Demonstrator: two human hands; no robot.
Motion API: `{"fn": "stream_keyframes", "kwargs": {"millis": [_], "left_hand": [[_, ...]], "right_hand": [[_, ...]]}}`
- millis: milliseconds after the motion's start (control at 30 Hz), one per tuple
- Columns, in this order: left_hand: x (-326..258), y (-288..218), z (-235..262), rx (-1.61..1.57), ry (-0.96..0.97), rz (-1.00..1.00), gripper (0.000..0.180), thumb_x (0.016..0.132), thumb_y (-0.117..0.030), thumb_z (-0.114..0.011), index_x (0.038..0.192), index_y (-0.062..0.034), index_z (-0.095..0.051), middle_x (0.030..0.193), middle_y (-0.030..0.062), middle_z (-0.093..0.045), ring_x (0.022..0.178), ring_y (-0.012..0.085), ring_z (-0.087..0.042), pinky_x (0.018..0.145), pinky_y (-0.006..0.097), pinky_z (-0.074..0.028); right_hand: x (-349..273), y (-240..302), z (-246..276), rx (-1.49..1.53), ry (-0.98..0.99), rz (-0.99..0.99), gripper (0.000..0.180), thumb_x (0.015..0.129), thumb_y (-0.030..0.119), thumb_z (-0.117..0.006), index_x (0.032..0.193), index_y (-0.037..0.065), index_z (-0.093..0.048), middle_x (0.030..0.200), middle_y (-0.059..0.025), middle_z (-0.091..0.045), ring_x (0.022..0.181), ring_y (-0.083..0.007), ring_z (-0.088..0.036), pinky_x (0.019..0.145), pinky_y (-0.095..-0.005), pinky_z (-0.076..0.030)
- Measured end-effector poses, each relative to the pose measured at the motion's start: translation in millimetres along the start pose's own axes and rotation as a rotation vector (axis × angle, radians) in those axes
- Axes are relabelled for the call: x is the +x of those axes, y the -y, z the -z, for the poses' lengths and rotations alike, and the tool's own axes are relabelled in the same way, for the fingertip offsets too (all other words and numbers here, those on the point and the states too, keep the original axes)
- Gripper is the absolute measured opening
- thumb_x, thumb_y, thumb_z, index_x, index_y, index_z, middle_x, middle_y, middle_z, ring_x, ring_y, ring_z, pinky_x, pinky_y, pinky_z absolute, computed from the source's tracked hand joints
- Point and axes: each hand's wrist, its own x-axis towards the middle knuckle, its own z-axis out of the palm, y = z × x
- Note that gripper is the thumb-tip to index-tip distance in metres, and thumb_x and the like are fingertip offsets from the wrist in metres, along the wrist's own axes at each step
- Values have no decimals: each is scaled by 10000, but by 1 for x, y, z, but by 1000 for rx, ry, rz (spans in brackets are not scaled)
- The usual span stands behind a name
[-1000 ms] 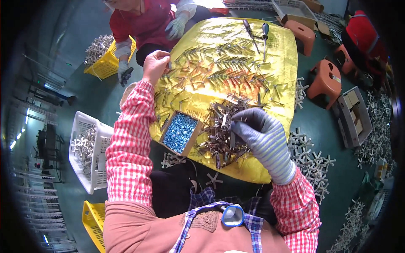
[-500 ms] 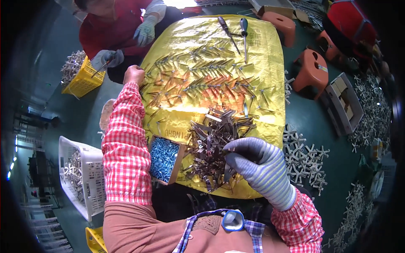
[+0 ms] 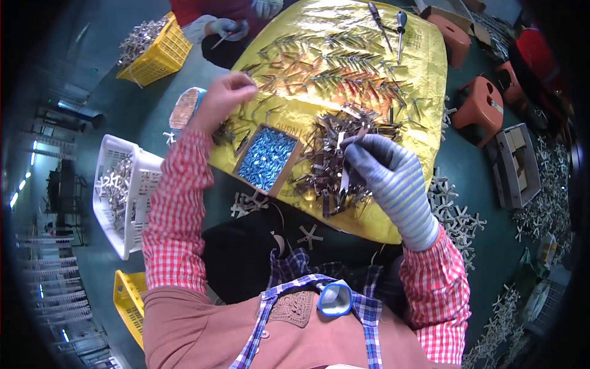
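Observation:
My bare left hand (image 3: 226, 98) is over the left edge of the yellow sheet (image 3: 295, 106), its fingers curled and pressed together; anything between them is too small to make out. Close below it stands a small open box of blue screws (image 3: 265, 158). My right hand (image 3: 388, 178), in a striped knit glove, pinches a flat metal strip (image 3: 344, 175) at the pile of dark metal strips (image 3: 327, 184). Beyond the pile, rows of joined metal pieces (image 3: 350, 80) lie spread over the sheet.
Two screwdrivers (image 3: 401, 37) rest at the sheet's far end. A co-worker's gloved hand (image 3: 227, 28) holds a tool at the far left, beside a yellow crate (image 3: 161, 56). A white basket (image 3: 130, 197) stands left; orange stools (image 3: 480, 111) and cross-shaped metal parts (image 3: 452, 209) are right.
My left hand has drawn back from the sheet's far left edge toward the screw box. My right hand's fingers have closed at the pile. The whole view has shifted.

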Motion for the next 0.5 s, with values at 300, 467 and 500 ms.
{"fn": "stream_keyframes", "kwargs": {"millis": [300, 467, 500], "left_hand": [[-128, -27, -72, 586, -162, -117, 126, 806, -157, -679, 917, -104, -707, 839, 86, -641, 779, 278, -649, 676, 364, -513], [-113, -16, -77, 661, -238, -169, 118, 809, -185, -672, 901, -121, -709, 850, 74, -640, 808, 287, -647, 686, 389, -513], [-111, -16, -78, 664, -210, -169, 117, 803, -187, -675, 892, -119, -710, 857, 75, -642, 808, 290, -647, 688, 394, -512]], "right_hand": [[3, -16, -5, -161, 29, 88, 232, 901, 187, -691, 1009, -19, -684, 804, -10, -681, 688, -37, -574, 593, -199, -464], [5, -17, -7, -194, 7, 101, 229, 900, 183, -692, 1008, -19, -685, 822, -8, -681, 702, -35, -571, 603, -200, -464], [5, -19, -6, -159, 3, 113, 225, 899, 179, -693, 1004, -19, -684, 819, -6, -681, 702, -34, -570, 605, -199, -463]]}}
